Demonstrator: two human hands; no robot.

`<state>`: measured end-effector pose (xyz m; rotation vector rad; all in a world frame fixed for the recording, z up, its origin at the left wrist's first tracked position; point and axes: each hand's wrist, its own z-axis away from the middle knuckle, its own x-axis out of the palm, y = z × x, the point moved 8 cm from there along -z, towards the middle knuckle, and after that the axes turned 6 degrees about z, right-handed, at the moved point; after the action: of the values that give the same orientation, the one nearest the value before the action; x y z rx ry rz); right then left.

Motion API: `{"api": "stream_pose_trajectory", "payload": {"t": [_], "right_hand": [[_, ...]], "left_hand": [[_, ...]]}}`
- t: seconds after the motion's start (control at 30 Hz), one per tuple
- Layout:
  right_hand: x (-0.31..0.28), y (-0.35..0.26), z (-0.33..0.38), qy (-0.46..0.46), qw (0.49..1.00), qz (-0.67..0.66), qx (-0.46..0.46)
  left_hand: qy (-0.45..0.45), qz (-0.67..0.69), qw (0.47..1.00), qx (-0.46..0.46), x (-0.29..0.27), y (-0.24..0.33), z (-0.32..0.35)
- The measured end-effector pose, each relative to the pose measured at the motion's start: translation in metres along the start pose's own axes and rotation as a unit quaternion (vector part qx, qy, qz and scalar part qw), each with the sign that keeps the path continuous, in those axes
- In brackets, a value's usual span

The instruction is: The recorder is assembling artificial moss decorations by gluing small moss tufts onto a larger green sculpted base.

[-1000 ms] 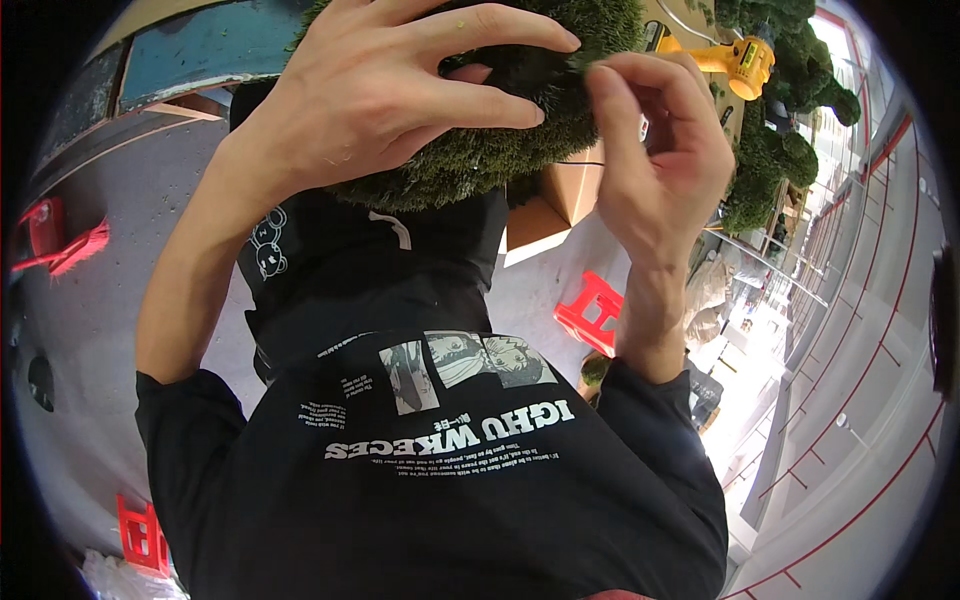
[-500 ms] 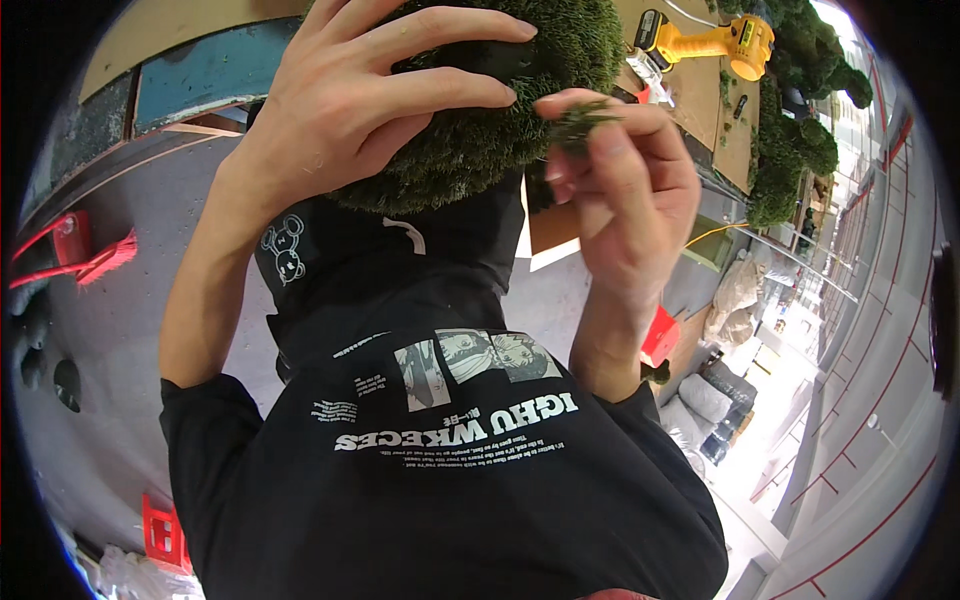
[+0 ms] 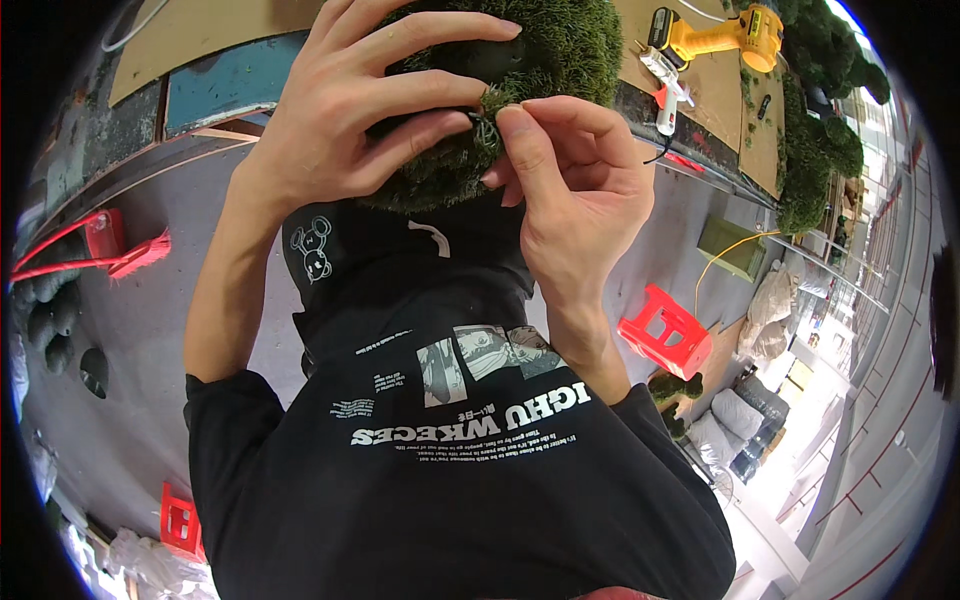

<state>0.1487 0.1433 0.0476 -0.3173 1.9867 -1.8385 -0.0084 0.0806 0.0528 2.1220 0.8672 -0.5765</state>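
Note:
A large ball of artificial green foliage (image 3: 575, 50) sits at the top of the view, above my dark-clothed lap. My left hand (image 3: 350, 110) holds its near left side with long, spread fingers; the thumb and index fingertips come close together at the surface. Between the fingers shows a smooth dark patch (image 3: 487, 62) on the ball. My right hand (image 3: 580, 170) pinches a small green sprig (image 3: 487, 130) against the ball, right beside the left thumb tip. The sprig's lower end is partly hidden by the fingers.
On the bench at upper right lie a yellow cordless tool (image 3: 725, 40) and a white glue gun (image 3: 665, 85). More foliage balls (image 3: 815, 160) stand beyond. Red stools (image 3: 668, 332) (image 3: 182, 522) and a red broom (image 3: 140, 255) are on the grey floor.
My right hand has moved left, bringing the sprig against the ball beside my left thumb. The left thumb has come up into sight. The view has shifted, showing more of the red stool.

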Motion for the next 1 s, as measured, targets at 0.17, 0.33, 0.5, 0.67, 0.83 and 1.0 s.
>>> {"api": "stream_pose_trajectory", "payload": {"t": [0.17,0.33,0.5,0.67,0.83,1.0], "right_hand": [[0.001,0.004,0.000,0.001,0.999,-0.023,0.032],[0.003,0.000,0.001,0.000,1.000,0.019,-0.015],[0.005,-0.002,0.003,0.018,0.994,0.073,-0.085],[0.007,-0.014,0.004,0.015,0.978,0.147,-0.150],[-0.003,-0.035,-0.007,-0.025,0.960,0.248,-0.126],[0.005,-0.067,-0.036,-0.093,0.865,0.397,-0.293]], "left_hand": [[0.031,0.013,0.999,0.010,-0.003,0.002,0.002],[0.006,0.009,1.000,0.002,-0.001,-0.001,0.002],[0.014,0.004,1.000,0.010,-0.001,-0.001,0.002],[0.005,0.026,1.000,-0.008,-0.002,-0.002,0.002],[-0.001,0.016,1.000,-0.007,-0.005,0.000,0.000],[-0.006,0.021,1.000,-0.021,-0.003,0.001,0.000]]}}
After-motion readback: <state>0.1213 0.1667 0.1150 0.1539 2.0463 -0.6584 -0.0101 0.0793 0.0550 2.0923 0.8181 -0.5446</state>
